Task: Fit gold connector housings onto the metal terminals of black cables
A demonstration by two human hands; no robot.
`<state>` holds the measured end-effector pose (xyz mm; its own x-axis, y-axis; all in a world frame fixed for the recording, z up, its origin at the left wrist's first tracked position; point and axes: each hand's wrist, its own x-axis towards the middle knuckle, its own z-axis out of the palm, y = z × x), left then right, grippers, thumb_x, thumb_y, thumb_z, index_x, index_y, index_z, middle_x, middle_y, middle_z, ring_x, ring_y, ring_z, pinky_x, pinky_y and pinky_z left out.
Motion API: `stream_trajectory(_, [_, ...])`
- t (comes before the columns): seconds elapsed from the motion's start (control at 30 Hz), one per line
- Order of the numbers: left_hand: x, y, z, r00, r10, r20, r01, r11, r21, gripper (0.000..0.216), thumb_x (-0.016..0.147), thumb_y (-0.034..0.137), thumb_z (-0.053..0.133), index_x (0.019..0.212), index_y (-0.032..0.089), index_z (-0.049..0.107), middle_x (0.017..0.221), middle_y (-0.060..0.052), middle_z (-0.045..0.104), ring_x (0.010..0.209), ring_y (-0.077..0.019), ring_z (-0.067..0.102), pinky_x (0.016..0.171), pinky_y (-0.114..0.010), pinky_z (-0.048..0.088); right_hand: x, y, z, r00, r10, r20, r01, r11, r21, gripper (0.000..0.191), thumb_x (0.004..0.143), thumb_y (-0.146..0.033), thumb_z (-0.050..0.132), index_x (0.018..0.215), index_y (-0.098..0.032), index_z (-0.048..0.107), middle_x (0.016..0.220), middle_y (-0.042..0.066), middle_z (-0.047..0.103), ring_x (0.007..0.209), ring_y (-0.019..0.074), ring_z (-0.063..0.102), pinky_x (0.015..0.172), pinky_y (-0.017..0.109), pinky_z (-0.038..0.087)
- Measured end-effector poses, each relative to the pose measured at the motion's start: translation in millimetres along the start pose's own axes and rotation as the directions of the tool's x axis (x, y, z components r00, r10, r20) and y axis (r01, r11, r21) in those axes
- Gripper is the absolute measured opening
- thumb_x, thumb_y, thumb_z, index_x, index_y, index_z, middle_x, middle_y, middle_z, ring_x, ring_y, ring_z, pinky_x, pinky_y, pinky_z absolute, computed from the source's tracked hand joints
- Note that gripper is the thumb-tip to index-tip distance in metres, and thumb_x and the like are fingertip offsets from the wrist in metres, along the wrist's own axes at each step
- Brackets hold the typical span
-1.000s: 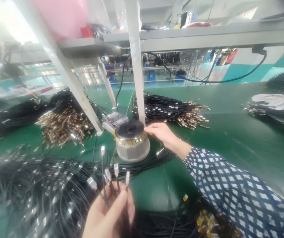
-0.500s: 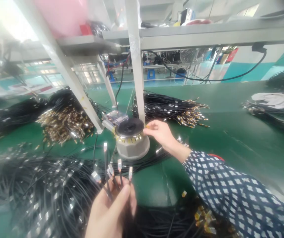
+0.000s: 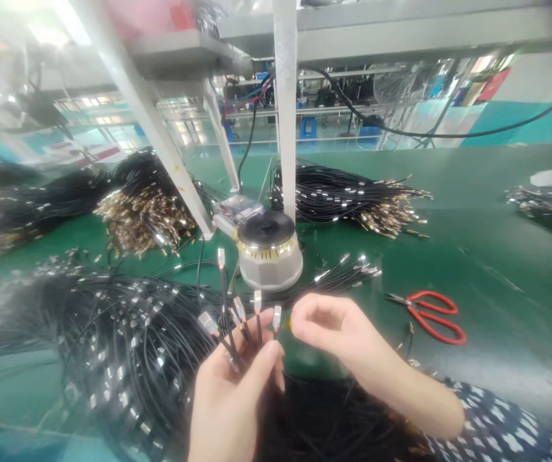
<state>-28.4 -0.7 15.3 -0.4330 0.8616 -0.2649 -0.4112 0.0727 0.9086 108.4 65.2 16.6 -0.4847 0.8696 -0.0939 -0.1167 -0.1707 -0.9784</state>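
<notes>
My left hand (image 3: 235,398) is closed around a small bunch of thin black cables (image 3: 237,321) whose silver-tipped ends fan upward. Just to its right, my right hand (image 3: 334,330) is pinched at thumb and forefinger on a tiny gold piece right beside the rightmost cable tip. Behind both hands stands a round grey device with a black top (image 3: 271,253) and a ring of gold parts under its rim.
A big tangle of black cables (image 3: 88,340) fills the left of the green bench (image 3: 473,212). Bundles with gold connectors (image 3: 146,215) lie at back left and back centre (image 3: 353,199). Red-handled scissors (image 3: 430,314) lie right of my hands. White shelf posts (image 3: 285,96) rise behind the device.
My right hand has drawn back from the round device's rim to the cable tips held in my left hand. The view has shifted, and the red scissors now show.
</notes>
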Motion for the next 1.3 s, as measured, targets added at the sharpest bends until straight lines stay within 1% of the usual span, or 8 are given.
stream_trajectory(0.33, [-7, -9, -7, 0.999, 0.051, 0.003, -0.051, 0.993, 0.111, 0.035, 0.062, 0.030, 0.086, 0.094, 0.020, 0.079, 0.073, -0.002, 0.072, 0.058, -0.0103, 0.060, 0.059, -0.017, 0.054, -2, -2, 2, 0.998, -0.061, 0.014, 0.061, 0.998, -0.017, 0.014, 0.073, -0.025, 0.073, 0.067, -0.016, 0.064, 0.074, 0.001, 0.060, 0.075, 0.0162, 0.056, 0.074, 0.032, 0.043])
stream_trajectory(0.6, [-10, -11, -7, 0.998, 0.060, 0.008, -0.060, 0.989, 0.132, 0.034, 0.063, 0.030, 0.086, 0.095, 0.021, 0.078, 0.084, -0.004, 0.076, 0.060, -0.0122, 0.062, 0.057, -0.019, 0.054, -1, 1, 2, 0.998, -0.056, 0.018, 0.056, 0.998, 0.011, 0.013, 0.073, -0.022, 0.072, 0.066, -0.016, 0.062, 0.073, 0.000, 0.061, 0.074, 0.0150, 0.055, 0.074, 0.031, 0.042])
stream_trajectory(0.8, [-10, -14, -8, 0.997, 0.080, 0.021, -0.082, 0.987, 0.134, 0.034, 0.064, 0.030, 0.085, 0.097, 0.022, 0.078, 0.082, -0.003, 0.076, 0.061, -0.0126, 0.063, 0.057, -0.019, 0.055, -1, -3, 5, 0.999, -0.041, -0.017, 0.041, 0.998, -0.047, 0.013, 0.072, -0.024, 0.069, 0.065, -0.016, 0.061, 0.073, 0.002, 0.061, 0.075, 0.0166, 0.055, 0.076, 0.033, 0.043])
stream_trajectory(0.9, [-11, -16, -8, 0.988, 0.150, 0.029, -0.153, 0.976, 0.154, 0.033, 0.066, 0.027, 0.083, 0.098, 0.022, 0.078, 0.078, -0.002, 0.074, 0.059, -0.0128, 0.063, 0.059, -0.021, 0.056, -2, -5, 7, 0.999, -0.031, -0.043, 0.027, 0.996, -0.084, 0.015, 0.072, -0.026, 0.068, 0.065, -0.016, 0.060, 0.073, 0.003, 0.060, 0.076, 0.0179, 0.056, 0.076, 0.035, 0.044])
stream_trajectory(1.03, [-13, -19, -11, 0.976, 0.217, 0.023, -0.216, 0.948, 0.233, 0.025, 0.069, 0.027, 0.081, 0.093, 0.023, 0.079, 0.081, -0.003, 0.075, 0.062, -0.0137, 0.064, 0.064, -0.023, 0.058, -4, -6, 9, 1.000, -0.008, -0.031, 0.006, 0.997, -0.075, 0.017, 0.072, -0.030, 0.068, 0.066, -0.017, 0.059, 0.075, 0.005, 0.063, 0.078, 0.0201, 0.057, 0.078, 0.037, 0.045])
stream_trajectory(1.17, [-14, -18, -14, 0.982, 0.189, 0.022, -0.186, 0.926, 0.329, 0.029, 0.072, 0.032, 0.079, 0.099, 0.023, 0.078, 0.074, -0.002, 0.074, 0.060, -0.0146, 0.064, 0.058, -0.023, 0.058, -4, -4, 10, 1.000, -0.003, -0.015, 0.002, 0.999, -0.038, 0.019, 0.073, -0.032, 0.069, 0.066, -0.017, 0.059, 0.074, 0.005, 0.062, 0.074, 0.0184, 0.057, 0.074, 0.035, 0.047])
stream_trajectory(1.23, [-14, -17, -13, 0.985, 0.170, 0.022, -0.168, 0.937, 0.307, 0.031, 0.073, 0.034, 0.078, 0.101, 0.022, 0.077, 0.068, -0.001, 0.072, 0.057, -0.0142, 0.064, 0.056, -0.023, 0.057, -3, -4, 10, 1.000, -0.002, -0.012, 0.002, 1.000, -0.021, 0.020, 0.072, -0.031, 0.070, 0.065, -0.017, 0.058, 0.072, 0.003, 0.061, 0.071, 0.0164, 0.056, 0.071, 0.033, 0.046])
stream_trajectory(1.3, [-13, -16, -11, 0.988, 0.150, 0.019, -0.151, 0.963, 0.225, 0.032, 0.071, 0.032, 0.079, 0.101, 0.021, 0.076, 0.065, 0.000, 0.070, 0.055, -0.0130, 0.063, 0.055, -0.022, 0.056, -3, -4, 10, 1.000, -0.008, -0.010, 0.007, 1.000, -0.013, 0.019, 0.072, -0.030, 0.070, 0.065, -0.017, 0.058, 0.071, 0.002, 0.060, 0.070, 0.0156, 0.056, 0.071, 0.032, 0.046])
